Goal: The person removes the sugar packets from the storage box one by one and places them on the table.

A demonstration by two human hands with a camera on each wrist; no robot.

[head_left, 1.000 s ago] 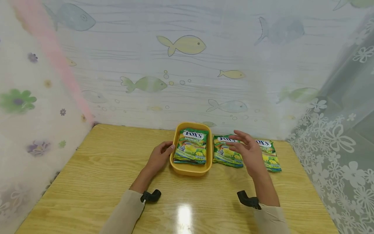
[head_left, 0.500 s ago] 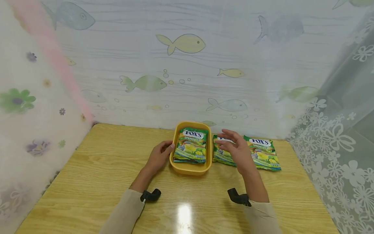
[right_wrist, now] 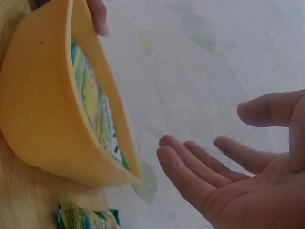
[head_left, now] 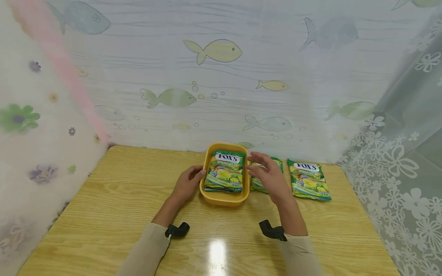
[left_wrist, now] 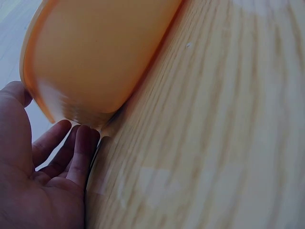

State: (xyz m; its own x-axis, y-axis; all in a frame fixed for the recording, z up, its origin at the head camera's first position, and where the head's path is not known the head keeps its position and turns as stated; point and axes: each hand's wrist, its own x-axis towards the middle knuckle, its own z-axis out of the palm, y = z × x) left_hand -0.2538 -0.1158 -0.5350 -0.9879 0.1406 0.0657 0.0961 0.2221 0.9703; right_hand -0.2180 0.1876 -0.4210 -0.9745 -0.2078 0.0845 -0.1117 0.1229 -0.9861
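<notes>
A yellow plastic tub [head_left: 224,198] stands near the table's back edge, holding a green Fox's Spring Tea candy bag [head_left: 226,172] with another bag's edge showing beneath. My left hand [head_left: 185,186] rests at the tub's left side. In the left wrist view the thumb lies by the rim and the bent fingertips are right at the outer wall [left_wrist: 102,57]. On the other side, my right hand [head_left: 267,176] hovers with fingers spread and nothing between them, fingertips close to the tub's right rim. It partly covers a second candy bag [head_left: 259,184] lying against the tub.
A third Fox's candy bag [head_left: 308,180] lies flat on the wooden table [head_left: 121,214] at the right. Behind the table hangs a fish-print curtain [head_left: 221,103], with a floral sheet at the left and a lace-patterned one at the right.
My right hand has moved left from between the two loose bags to the tub's right rim, uncovering the rightmost bag. The left hand has stayed at the tub.
</notes>
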